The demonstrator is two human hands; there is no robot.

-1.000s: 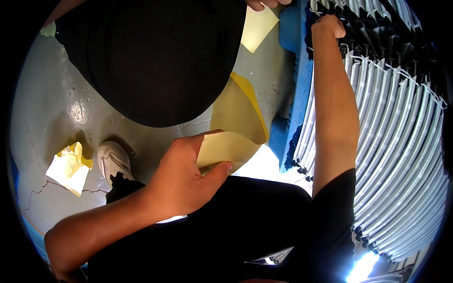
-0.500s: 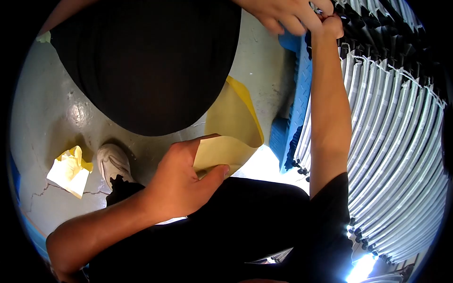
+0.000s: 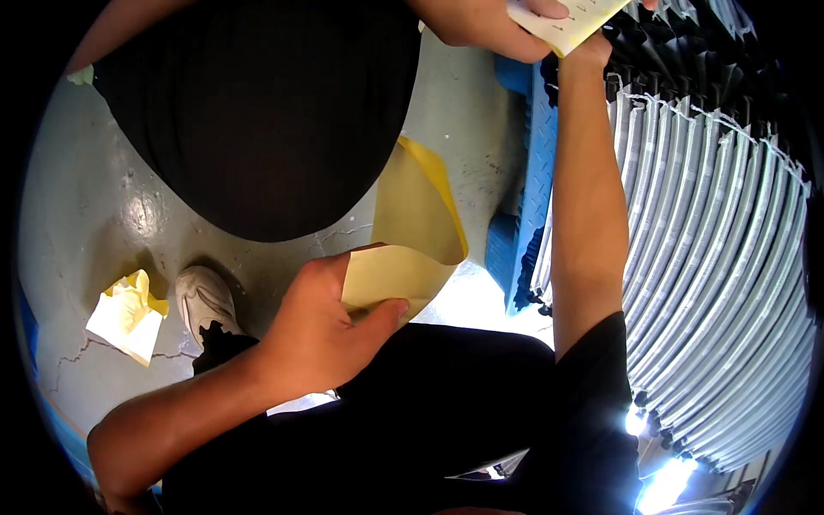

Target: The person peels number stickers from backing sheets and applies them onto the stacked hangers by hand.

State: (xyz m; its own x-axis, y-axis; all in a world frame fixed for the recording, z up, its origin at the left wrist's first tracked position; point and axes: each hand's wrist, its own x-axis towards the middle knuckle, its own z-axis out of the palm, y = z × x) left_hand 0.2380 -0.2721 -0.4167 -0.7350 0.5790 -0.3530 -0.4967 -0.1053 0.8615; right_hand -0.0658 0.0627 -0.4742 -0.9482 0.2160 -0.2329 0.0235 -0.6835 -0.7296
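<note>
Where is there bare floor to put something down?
Bare grey floor shows between the co-worker's black clothing and the crumpled white-and-yellow paper. Another patch lies between that clothing and the blue plastic pallet, beyond the yellow paper sheet in the left hand. It's crowded around the right hand: long silver bars and the co-worker's hand.

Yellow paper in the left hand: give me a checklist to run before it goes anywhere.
1. Left hand gripping the yellow paper: ok.
2. Yellow paper lying flat: not ok, it is curled over.
3. Right hand free of any load: cannot tell, it is partly hidden.
4. View of the right hand unobstructed: not ok, a co-worker's hand holds a marked sheet across it.
5. Floor beside the shoe free of litter: not ok, crumpled paper lies there.
</note>
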